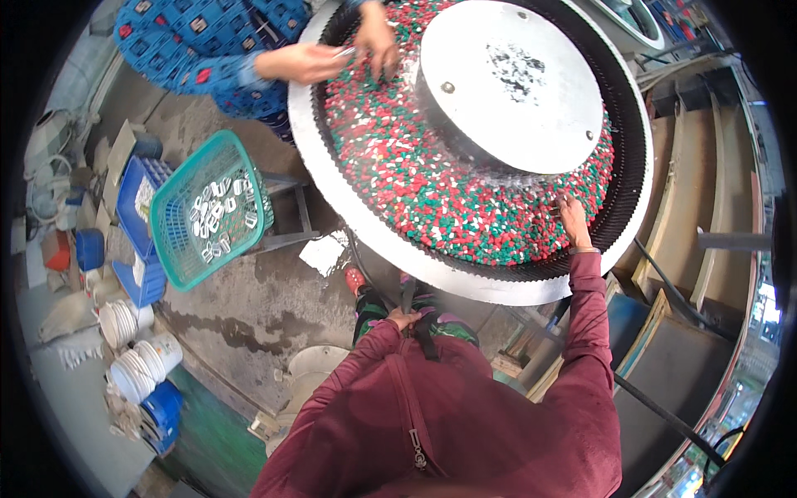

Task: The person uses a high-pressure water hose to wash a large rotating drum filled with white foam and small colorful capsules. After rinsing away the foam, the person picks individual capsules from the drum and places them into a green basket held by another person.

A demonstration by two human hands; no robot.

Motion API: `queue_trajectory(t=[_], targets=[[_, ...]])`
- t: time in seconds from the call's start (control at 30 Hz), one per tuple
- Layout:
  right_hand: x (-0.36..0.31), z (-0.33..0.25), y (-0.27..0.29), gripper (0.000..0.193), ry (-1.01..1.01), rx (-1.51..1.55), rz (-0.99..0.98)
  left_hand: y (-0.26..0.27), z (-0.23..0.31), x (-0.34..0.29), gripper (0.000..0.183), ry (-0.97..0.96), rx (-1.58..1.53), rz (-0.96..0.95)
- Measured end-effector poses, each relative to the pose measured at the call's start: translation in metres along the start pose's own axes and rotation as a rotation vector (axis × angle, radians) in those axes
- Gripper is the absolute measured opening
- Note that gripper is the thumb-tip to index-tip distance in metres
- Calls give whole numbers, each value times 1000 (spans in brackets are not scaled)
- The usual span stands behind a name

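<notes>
My right hand (571, 219) reaches into a round vibrating tub (365, 224) filled with small red, green and white tumbling chips (432, 199). Its fingers look slightly apart, with the tips among the chips, and no part shows in them. Low in front of my waist, my left hand (404, 319) is closed around a dark strap (408, 292). Across the tub at the upper left, another person in a blue patterned sleeve (191, 50) has both hands over the chips. One of them pinches a small shiny metal piece (344, 52).
A white round cover (510, 83) sits in the tub's middle. To the left stands a green basket (170, 241) with several silvery metal frames (217, 207). Beyond it are blue crates (137, 199) and white buckets (149, 365). Wooden-sided troughs (697, 191) lie at right.
</notes>
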State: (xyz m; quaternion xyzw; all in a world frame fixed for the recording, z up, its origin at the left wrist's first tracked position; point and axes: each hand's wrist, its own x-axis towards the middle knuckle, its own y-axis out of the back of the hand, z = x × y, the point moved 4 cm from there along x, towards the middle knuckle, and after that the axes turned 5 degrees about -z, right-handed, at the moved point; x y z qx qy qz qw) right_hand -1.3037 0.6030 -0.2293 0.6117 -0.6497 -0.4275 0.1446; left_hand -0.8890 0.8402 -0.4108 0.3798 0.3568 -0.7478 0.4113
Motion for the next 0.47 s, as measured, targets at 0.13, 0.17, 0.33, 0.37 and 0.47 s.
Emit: queue_trajectory(t=[0.13,0.17,0.33,0.37,0.47], targets=[[-25,-29,17,28,-104,479,42,17,-17,18,31,116,-228,-71],[-21,-16,15,23,-228,565,76,21,-15,23,32,145,-264,-102],[11,64,-25,20,-229,292,64,73,-2,35,48,-103,768,126],[20,84,-34,27,-94,-100,130,73,39,-5,50,-145,835,125],[32,88,-52,46,81,-413,130,76,126,-101,46,-232,870,15]])
